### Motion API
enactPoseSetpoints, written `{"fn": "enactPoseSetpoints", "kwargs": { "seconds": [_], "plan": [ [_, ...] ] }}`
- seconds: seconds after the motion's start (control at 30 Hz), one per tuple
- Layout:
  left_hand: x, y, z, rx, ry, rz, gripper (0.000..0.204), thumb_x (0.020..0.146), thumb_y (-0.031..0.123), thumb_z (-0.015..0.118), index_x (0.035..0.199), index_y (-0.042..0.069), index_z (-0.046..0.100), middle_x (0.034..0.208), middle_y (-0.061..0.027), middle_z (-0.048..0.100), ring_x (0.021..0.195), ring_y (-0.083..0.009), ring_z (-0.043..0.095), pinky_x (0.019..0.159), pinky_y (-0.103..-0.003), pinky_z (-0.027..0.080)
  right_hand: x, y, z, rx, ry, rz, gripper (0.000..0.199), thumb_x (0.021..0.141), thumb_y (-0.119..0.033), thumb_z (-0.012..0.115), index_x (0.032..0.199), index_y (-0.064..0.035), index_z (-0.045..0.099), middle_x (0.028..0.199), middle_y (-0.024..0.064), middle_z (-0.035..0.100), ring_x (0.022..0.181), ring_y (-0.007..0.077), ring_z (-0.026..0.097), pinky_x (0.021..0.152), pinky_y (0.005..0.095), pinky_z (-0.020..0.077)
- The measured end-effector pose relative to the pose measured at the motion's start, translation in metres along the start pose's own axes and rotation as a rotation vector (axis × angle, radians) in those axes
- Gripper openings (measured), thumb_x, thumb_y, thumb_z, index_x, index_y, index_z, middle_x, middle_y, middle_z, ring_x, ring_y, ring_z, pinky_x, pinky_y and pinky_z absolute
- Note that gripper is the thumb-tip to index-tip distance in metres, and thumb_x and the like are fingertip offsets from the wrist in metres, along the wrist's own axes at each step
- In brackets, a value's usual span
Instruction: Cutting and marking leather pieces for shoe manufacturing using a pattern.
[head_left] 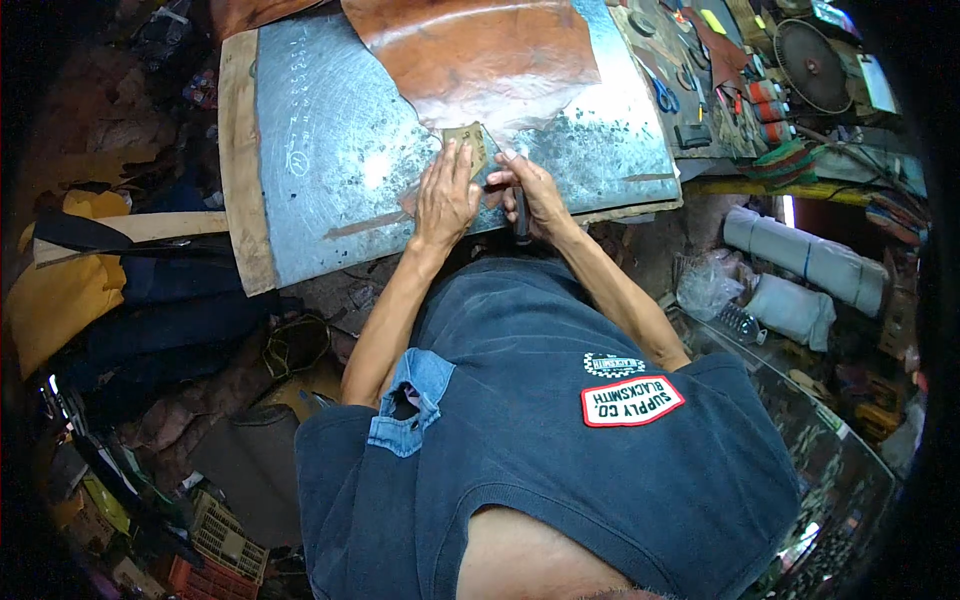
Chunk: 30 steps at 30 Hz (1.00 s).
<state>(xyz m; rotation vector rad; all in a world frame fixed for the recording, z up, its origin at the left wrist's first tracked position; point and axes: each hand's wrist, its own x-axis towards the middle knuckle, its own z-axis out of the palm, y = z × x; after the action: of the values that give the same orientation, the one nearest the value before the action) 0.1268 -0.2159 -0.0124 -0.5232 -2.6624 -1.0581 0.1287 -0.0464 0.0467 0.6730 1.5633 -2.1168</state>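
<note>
My left hand (447, 200) lies flat with its fingers stretched out, pressing a small tan template (479, 150) onto the metal-topped table (310, 215). My right hand (540, 195) is closed round a knife (522, 218) with a dark handle. Its thin blade points away from me, along the template's right edge. Just beyond both hands spreads a large brown leather hide (480, 60), its pale near edge reaching the template. Whether the template overlaps the leather is hard to see. Narrow brown leather scraps (370, 224) lie near the table's front edge, beside my left hand.
Blue-handled scissors (664, 95), thread spools (770, 112) and other tools crowd a bench at the right. A round fan (812, 67) stands behind them. Wrapped white rolls (805, 258) lie lower right. Yellow sheets (65, 310) and plastic crates (228, 535) fill the left side.
</note>
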Motion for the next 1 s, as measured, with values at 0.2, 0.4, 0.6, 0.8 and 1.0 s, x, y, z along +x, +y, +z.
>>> {"fn": "enactPoseSetpoints", "kwargs": {
  "seconds": [0.2,0.4,0.6,0.8,1.0],
  "plan": [
    [-0.009,0.015,-0.007,0.106,-0.085,0.079,0.069,0.080,0.032,0.070,0.140,0.009,0.046,0.146,-0.0263,0.036,0.134,-0.0472,0.035,0.110,-0.056,0.030,0.011,-0.005,-0.002,-0.307,0.013,-0.153,0.019,0.091,-0.024,0.065,0.098,-0.0062,0.063,0.063,-0.0039,0.053,0.047,0.0046,0.047,0.041,0.0207,0.0424],
    [-0.015,0.017,-0.006,0.267,-0.093,-0.247,0.085,0.077,0.054,0.071,0.143,0.011,0.041,0.151,-0.0267,0.027,0.141,-0.0490,0.019,0.112,-0.063,0.017,-0.004,-0.025,-0.059,0.246,-0.009,-0.104,0.023,0.089,-0.011,0.064,0.110,-0.0071,0.054,0.076,-0.0011,0.056,0.051,0.0080,0.051,0.045,0.0257,0.0450],
    [-0.017,0.030,0.010,0.242,-0.159,-0.120,0.056,0.089,0.039,0.063,0.133,0.005,0.052,0.149,-0.0236,0.034,0.139,-0.0488,0.023,0.114,-0.059,0.017,-0.015,-0.040,-0.100,0.396,0.007,-0.134,0.023,0.087,-0.011,0.067,0.103,-0.0141,0.051,0.075,-0.0014,0.054,0.056,0.0089,0.053,0.049,0.0272,0.0444],
    [-0.012,0.050,0.010,0.170,-0.118,-0.062,0.046,0.090,0.019,0.062,0.133,0.006,0.052,0.144,-0.0243,0.041,0.135,-0.0468,0.034,0.109,-0.055,0.031,0.005,-0.073,-0.147,-0.047,0.188,-0.312,0.017,0.089,-0.015,0.064,0.100,-0.0032,0.062,0.073,-0.0013,0.057,0.056,0.0059,0.053,0.046,0.0233,0.0460],
    [-0.002,0.079,0.024,0.135,-0.215,-0.070,0.048,0.082,-0.004,0.057,0.130,0.003,0.053,0.140,-0.0263,0.043,0.128,-0.0442,0.044,0.107,-0.049,0.036,0.043,-0.125,-0.228,-0.493,0.535,-0.491,0.029,0.087,-0.018,0.064,0.111,-0.0004,0.065,0.067,-0.0025,0.056,0.050,0.0058,0.048,0.044,0.0242,0.0397]
  ]
}}
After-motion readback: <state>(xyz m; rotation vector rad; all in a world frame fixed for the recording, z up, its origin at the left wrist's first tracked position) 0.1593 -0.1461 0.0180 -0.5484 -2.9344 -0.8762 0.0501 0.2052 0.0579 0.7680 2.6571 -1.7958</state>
